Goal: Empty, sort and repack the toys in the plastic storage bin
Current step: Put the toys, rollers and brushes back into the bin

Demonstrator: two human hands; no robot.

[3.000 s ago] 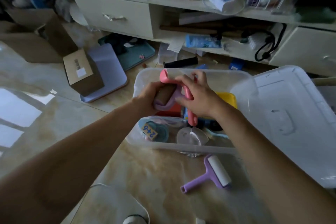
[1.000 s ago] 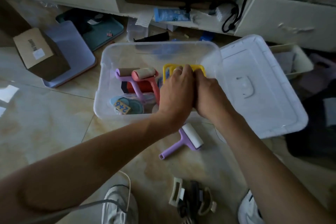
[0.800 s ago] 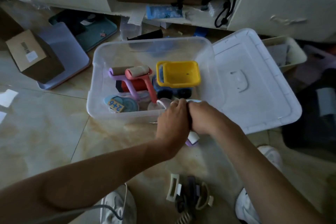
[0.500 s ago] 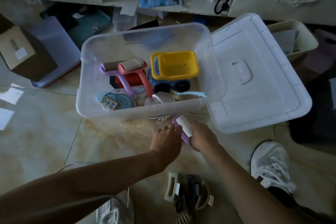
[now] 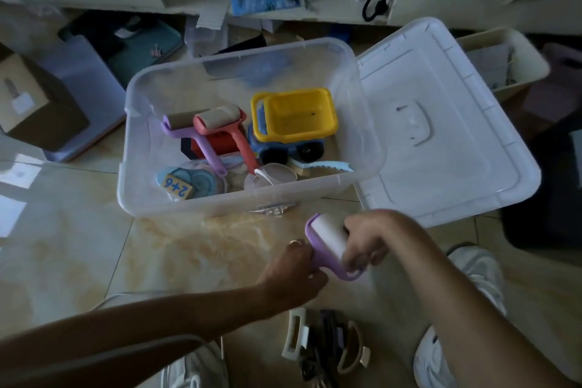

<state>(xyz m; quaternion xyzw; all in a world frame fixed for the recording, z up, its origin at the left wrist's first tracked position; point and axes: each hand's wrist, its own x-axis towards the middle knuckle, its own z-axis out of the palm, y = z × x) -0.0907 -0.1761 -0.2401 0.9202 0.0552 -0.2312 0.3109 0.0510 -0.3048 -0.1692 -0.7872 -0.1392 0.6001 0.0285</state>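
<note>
A clear plastic storage bin (image 5: 176, 208) stands open on the tiled floor. Inside lie a yellow and blue toy truck (image 5: 294, 118), a purple roller (image 5: 189, 132), a red roller (image 5: 226, 126), a "2+6" number tile (image 5: 177, 187), a clear scoop (image 5: 272, 175) and a blue serrated strip (image 5: 327, 165). In front of the bin, above the floor, both hands hold a purple lint roller (image 5: 327, 238) with a white roll. My left hand (image 5: 294, 274) grips its handle. My right hand (image 5: 368, 239) is closed over the roll end.
The white bin lid (image 5: 441, 123) lies open to the right. Several hair clips (image 5: 324, 346) lie on the floor near my white shoes (image 5: 472, 277). A cardboard box (image 5: 28, 101) and flat trays sit left. Cluttered white cabinets line the back.
My hands left the bin, came down to the floor in front of it and took the purple lint roller. It is now lifted and held by both hands. The camera tilted down.
</note>
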